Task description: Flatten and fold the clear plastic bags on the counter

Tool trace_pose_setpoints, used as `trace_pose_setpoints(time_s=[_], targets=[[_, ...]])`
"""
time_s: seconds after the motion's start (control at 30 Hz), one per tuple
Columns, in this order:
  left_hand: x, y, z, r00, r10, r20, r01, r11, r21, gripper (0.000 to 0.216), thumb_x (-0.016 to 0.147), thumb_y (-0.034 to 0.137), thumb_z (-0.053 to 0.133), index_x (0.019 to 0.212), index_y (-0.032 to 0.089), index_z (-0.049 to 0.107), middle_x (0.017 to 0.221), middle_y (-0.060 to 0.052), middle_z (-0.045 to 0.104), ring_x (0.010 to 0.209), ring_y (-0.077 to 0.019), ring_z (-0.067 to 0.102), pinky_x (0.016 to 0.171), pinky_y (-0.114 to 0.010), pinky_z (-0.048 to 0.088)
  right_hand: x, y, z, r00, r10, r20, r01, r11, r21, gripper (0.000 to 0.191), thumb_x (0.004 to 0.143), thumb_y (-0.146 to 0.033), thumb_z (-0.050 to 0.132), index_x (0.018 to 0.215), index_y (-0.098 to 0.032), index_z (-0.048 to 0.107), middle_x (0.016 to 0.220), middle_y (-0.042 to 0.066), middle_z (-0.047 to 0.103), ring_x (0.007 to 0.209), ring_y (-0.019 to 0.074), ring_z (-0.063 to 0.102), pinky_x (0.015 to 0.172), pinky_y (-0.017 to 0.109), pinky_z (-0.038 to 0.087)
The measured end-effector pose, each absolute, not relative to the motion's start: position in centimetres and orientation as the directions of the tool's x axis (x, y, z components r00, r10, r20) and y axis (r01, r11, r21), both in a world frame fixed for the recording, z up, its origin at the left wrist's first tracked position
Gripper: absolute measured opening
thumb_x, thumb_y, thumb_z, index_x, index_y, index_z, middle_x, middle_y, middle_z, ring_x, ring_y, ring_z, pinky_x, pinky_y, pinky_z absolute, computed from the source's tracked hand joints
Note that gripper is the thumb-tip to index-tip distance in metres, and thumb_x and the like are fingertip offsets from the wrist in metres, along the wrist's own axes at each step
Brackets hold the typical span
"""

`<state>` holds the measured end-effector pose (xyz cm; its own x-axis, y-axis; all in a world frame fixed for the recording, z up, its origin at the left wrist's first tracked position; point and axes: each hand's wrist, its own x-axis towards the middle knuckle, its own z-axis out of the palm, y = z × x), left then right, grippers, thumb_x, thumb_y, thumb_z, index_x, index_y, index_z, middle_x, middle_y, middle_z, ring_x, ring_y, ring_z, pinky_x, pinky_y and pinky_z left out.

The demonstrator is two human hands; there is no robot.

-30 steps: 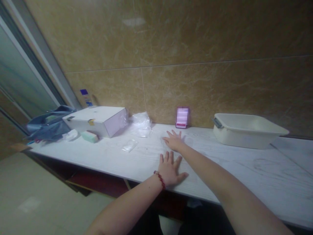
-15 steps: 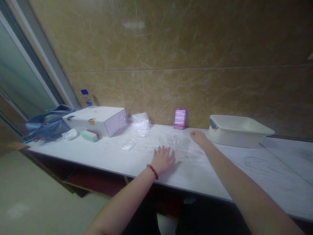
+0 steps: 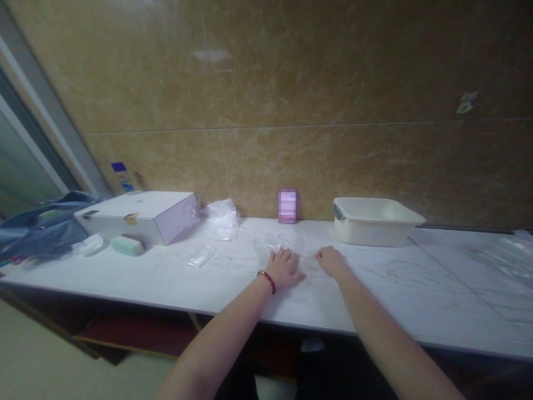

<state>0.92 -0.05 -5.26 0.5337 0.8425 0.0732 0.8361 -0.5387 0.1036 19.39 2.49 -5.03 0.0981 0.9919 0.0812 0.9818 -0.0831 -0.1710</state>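
A clear, thin plastic glove lies spread on the white tabletop, its finger shapes pointing toward the wall. My left hand, with a red bead bracelet at the wrist, rests flat on it, fingers apart. Just to the right, my right hand is closed in a pinch at the glove's right edge. The film is so see-through that its outline near the fingertips is hard to follow. A small clear packet lies to the left of my hands.
A cream plastic basin stands at the right, a white box at the left. Crumpled clear bags and a blurred pink card are by the wall. A green-and-white sponge and a blue bag are farther left.
My right hand has come down and nearer to me, from the far side of the glove to its right edge. The left hand stays flat on the glove. The view has turned right.
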Motion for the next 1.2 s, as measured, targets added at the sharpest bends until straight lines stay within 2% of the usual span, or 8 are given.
trace_pose_setpoints(time_s=[0.13,0.23,0.33,0.4,0.53,0.67,0.9,1.2], targets=[[0.8,-0.7,-5.6,0.511,0.856,0.079,0.854,-0.516,0.066,0.069,0.072,0.062,0.018,0.127,0.020,0.022,0.133,-0.008,0.021,0.121,-0.0287,0.012,0.095,-0.050,0.008,19.6,2.5,-5.3,0.059,0.991,0.123,0.979,-0.033,-0.200,0.028,0.079,-0.030,0.035,0.087,-0.016,0.058,0.090,0.011,0.057,0.085,0.0175,0.052,0.073,0.027,0.035],[0.9,-0.9,-5.4,0.496,0.867,0.058,0.866,-0.498,0.043,0.068,0.073,0.062,0.017,0.128,0.022,0.020,0.134,-0.007,0.019,0.121,-0.0282,0.012,0.094,-0.050,0.008,19.6,2.4,-4.8,0.143,0.983,0.117,0.975,-0.120,-0.187,0.029,0.080,-0.028,0.033,0.092,-0.014,0.055,0.088,0.013,0.057,0.084,0.0210,0.052,0.069,0.030,0.036],[1.1,-0.9,-5.3,0.495,0.867,0.051,0.867,-0.497,0.036,0.070,0.072,0.063,0.015,0.128,0.022,0.019,0.134,-0.008,0.019,0.122,-0.0282,0.011,0.094,-0.050,0.007,18.7,2.8,-3.8,0.175,0.949,0.262,0.983,-0.153,-0.101,0.031,0.080,-0.022,0.029,0.099,-0.013,0.052,0.095,0.016,0.053,0.091,0.0253,0.047,0.071,0.035,0.035],[1.1,-0.9,-5.3,0.495,0.867,0.050,0.867,-0.497,0.033,0.070,0.072,0.063,0.014,0.128,0.022,0.019,0.134,-0.008,0.019,0.122,-0.0285,0.011,0.094,-0.051,0.008,17.4,3.6,-3.0,0.059,0.956,0.289,0.997,-0.042,-0.065,0.033,0.080,-0.017,0.027,0.104,-0.018,0.050,0.101,0.014,0.051,0.096,0.0238,0.043,0.075,0.036,0.033],[0.9,-0.9,-5.3,0.511,0.858,0.054,0.857,-0.514,0.046,0.071,0.071,0.064,0.012,0.128,0.022,0.018,0.135,-0.008,0.019,0.121,-0.0290,0.012,0.093,-0.051,0.007,14.1,6.4,-2.3,-0.194,0.972,0.131,0.978,0.202,-0.057,0.044,0.077,-0.011,0.028,0.109,-0.033,0.047,0.116,0.003,0.044,0.105,0.0208,0.036,0.082,0.037,0.027],[0.7,-1.0,-5.2,0.515,0.855,0.060,0.854,-0.518,0.046,0.070,0.072,0.063,0.012,0.128,0.022,0.018,0.135,-0.008,0.019,0.121,-0.0300,0.012,0.093,-0.052,0.008,11.9,9.1,-2.7,-0.249,0.967,0.063,0.968,0.250,-0.017,0.042,0.077,-0.016,0.032,0.107,-0.040,0.049,0.126,-0.001,0.033,0.112,0.0257,0.027,0.084,0.045,0.022],[0.6,-0.9,-5.3,0.510,0.857,0.069,0.855,-0.514,0.067,0.072,0.071,0.065,0.011,0.128,0.023,0.019,0.135,-0.007,0.018,0.121,-0.0309,0.012,0.093,-0.052,0.008,12.1,11.6,-4.0,-0.125,0.985,0.118,0.992,0.124,0.015,0.036,0.078,-0.020,0.032,0.104,-0.033,0.053,0.122,0.006,0.038,0.109,0.0282,0.030,0.083,0.050,0.021],[0.8,-0.9,-5.1,0.501,0.865,0.040,0.863,-0.502,0.058,0.071,0.071,0.064,0.013,0.128,0.022,0.019,0.135,-0.008,0.016,0.121,-0.0312,0.009,0.093,-0.053,0.007,12.0,14.2,-4.0,-0.157,0.986,0.062,0.978,0.164,-0.129,0.033,0.077,-0.044,0.035,0.106,-0.038,0.050,0.113,0.002,0.046,0.101,0.0246,0.039,0.078,0.041,0.033]])
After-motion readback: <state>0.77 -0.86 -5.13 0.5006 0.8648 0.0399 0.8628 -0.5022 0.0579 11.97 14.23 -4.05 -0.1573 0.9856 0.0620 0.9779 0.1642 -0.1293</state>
